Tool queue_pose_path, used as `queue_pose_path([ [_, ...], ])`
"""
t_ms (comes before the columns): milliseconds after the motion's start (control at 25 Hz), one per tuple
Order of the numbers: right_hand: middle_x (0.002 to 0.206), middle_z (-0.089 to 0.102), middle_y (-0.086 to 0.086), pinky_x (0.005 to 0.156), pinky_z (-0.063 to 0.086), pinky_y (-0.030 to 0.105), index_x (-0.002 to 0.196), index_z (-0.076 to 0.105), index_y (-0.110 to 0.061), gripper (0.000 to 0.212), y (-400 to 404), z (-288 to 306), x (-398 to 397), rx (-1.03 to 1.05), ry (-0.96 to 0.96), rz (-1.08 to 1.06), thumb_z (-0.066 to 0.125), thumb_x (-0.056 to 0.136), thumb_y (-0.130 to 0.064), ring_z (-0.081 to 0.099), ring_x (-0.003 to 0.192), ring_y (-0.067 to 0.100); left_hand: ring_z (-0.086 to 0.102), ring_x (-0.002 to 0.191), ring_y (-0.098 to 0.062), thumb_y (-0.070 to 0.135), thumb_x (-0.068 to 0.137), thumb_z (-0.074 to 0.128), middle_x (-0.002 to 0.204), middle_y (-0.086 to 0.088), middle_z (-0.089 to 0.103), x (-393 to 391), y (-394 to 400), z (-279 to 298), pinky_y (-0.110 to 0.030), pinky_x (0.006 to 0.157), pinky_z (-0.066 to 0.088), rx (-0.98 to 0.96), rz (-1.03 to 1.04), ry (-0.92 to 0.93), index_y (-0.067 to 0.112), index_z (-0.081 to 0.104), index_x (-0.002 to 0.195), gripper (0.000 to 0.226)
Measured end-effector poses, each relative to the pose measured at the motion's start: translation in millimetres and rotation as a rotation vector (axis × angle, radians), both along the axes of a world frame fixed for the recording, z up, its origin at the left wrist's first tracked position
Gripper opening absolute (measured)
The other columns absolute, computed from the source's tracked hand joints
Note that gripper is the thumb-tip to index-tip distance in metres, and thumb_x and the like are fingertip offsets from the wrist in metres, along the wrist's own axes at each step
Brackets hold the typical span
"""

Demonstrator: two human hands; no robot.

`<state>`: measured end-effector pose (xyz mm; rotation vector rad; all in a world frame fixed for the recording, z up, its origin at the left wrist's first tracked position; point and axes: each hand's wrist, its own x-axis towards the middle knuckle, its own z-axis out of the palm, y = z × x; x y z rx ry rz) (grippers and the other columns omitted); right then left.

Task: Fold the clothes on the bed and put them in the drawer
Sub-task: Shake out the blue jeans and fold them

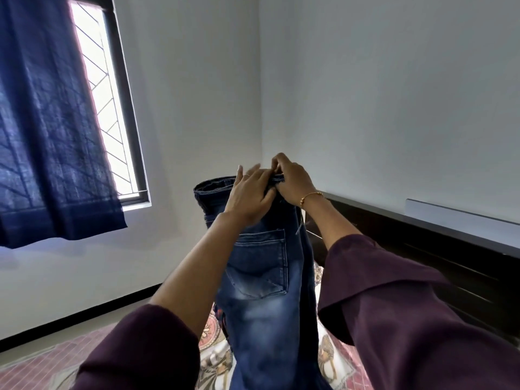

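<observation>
Above bed: jeans, hung by waistband to align halves; right hand pinching, left hand flat, fingers straight.

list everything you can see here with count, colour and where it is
jeans: one, faded blue, held up in the air at centre above the bed
bedsheet: one, red and cream pattern, along the bottom
headboard: one, dark brown, right, against the wall
curtain: one, dark blue, upper left over the window
window: one, dark frame with white grille, upper left
bracelet: one, gold, on the right wrist
sleeves: two, dark maroon, lower corners
left hand: fingers straight, against the waistband
right hand: pinches the waistband
</observation>
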<state>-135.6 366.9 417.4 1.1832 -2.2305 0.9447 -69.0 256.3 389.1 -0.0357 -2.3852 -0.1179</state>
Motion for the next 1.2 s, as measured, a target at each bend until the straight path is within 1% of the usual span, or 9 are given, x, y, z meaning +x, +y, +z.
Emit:
queue_pose_path([
  [80,0.096,0.059,0.013,0.071,0.045,0.032,0.105,0.042,-0.011,0.032,5,-5,4,-0.055,-0.099,0.068,0.054,0.080,0.004,0.058,0.085,0.030,0.053,0.111,-0.029,0.040,0.083,0.024,0.109,-0.015,0.060,-5,-2,-6,-0.042,0.110,0.024,-0.016,-0.032,0.056,0.006,0.052,0.126,0.062],
  [160,0.101,0.055,0.008,0.067,0.045,0.020,0.103,0.036,-0.015,0.037,13,-12,3,-0.115,-0.214,0.135,0.059,0.079,0.003,0.055,0.082,0.019,0.061,0.079,-0.033,0.042,0.083,0.027,0.085,-0.015,0.063,-13,-5,-15,-0.040,0.075,0.046,-0.172,0.029,0.152,0.003,0.060,0.110,0.058],
  [280,0.109,0.044,0.004,0.069,0.047,0.015,0.110,0.034,-0.015,0.047,26,-30,-7,-0.243,-0.498,0.220,0.069,0.080,-0.007,0.050,0.088,0.011,0.054,0.038,-0.026,0.053,0.083,0.033,0.049,-0.008,0.055,-21,-9,-19,-0.024,0.037,0.035,-0.372,0.160,0.228,0.007,0.060,0.065,0.056],
  [440,0.105,0.056,0.010,0.085,0.052,0.034,0.107,0.050,-0.005,0.031,40,-79,-24,-0.285,-0.893,0.279,0.058,0.091,-0.030,0.058,0.095,0.017,0.045,0.031,-0.011,0.084,0.068,0.011,0.040,0.003,0.048,-32,-10,1,-0.017,0.035,0.029,-0.478,0.303,0.182,0.016,0.051,0.051,0.081],
  [520,0.103,0.063,0.013,0.087,0.051,0.036,0.106,0.058,-0.002,0.034,35,-107,-30,-0.232,-0.900,0.238,0.056,0.092,-0.032,0.061,0.095,0.023,0.049,0.037,-0.007,0.084,0.064,0.008,0.046,0.007,0.053,-33,-6,16,-0.019,0.039,0.035,-0.526,0.360,0.108,0.017,0.052,0.058,0.080],
  [640,0.107,0.057,0.010,0.089,0.048,0.034,0.096,0.065,-0.010,0.015,19,-128,-45,-0.249,-0.810,0.229,0.058,0.092,-0.023,0.059,0.096,0.021,0.060,0.064,-0.014,0.081,0.071,0.030,0.073,0.001,0.062,-34,-11,40,-0.025,0.056,0.041,-0.548,0.393,0.064,0.011,0.055,0.083,0.075],
  [800,0.112,0.063,0.017,0.093,0.047,0.035,0.107,0.065,-0.002,0.020,-3,-165,-67,0.070,-0.734,0.226,0.061,0.088,-0.008,0.057,0.099,0.020,0.060,0.084,-0.025,0.071,0.076,0.044,0.095,-0.010,0.063,-27,-34,71,-0.032,0.066,0.038,-0.443,0.433,0.113,0.005,0.052,0.101,0.071],
  [1000,0.114,0.064,0.012,0.082,0.046,0.027,0.116,0.060,-0.001,0.031,-27,-198,-65,0.169,-0.882,0.107,0.063,0.087,-0.011,0.057,0.092,0.017,0.060,0.073,-0.032,0.068,0.069,0.055,0.080,-0.015,0.062,-18,-66,66,-0.036,0.057,0.037,-0.322,0.356,0.205,0.000,0.056,0.088,0.071],
  [1200,0.119,0.061,0.020,0.087,0.041,0.031,0.118,0.059,0.001,0.035,-48,-197,-85,0.281,-0.694,-0.118,0.054,0.094,-0.024,0.057,0.110,0.033,0.055,0.062,-0.026,0.064,0.068,0.061,0.070,-0.012,0.059,1,-107,39,-0.031,0.053,0.033,-0.133,0.391,0.338,0.000,0.055,0.078,0.065],
])
